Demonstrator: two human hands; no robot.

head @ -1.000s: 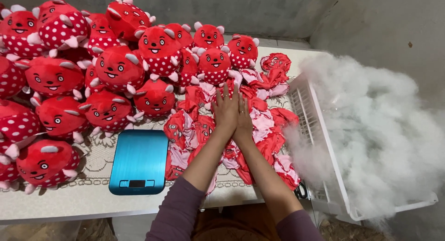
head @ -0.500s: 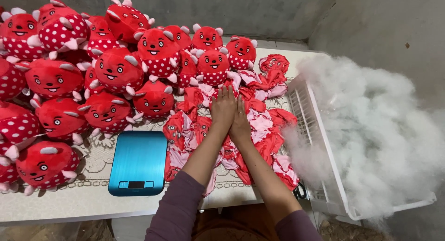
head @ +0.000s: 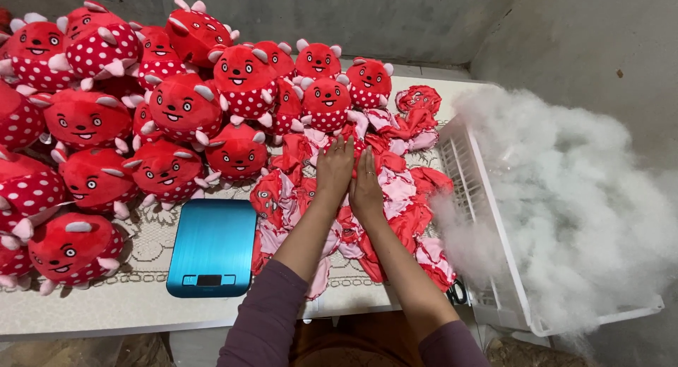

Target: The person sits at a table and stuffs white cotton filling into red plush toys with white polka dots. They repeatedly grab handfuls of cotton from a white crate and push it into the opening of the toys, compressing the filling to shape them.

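Head view: left hand (head: 333,170) and right hand (head: 366,190) lie open, palms flat, pressing the pile of unstuffed red-and-pink plush skins (head: 395,197) beside the blue scale (head: 212,245), gripping nothing.

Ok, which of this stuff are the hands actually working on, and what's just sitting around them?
In hand:
- left hand and right hand, flat, side by side on the pile
- pile of unstuffed red and pink toy skins

Lying about:
- stuffed red spotted plush toys, left and behind
- blue scale, left of the arms
- white crate heaped with white stuffing, right
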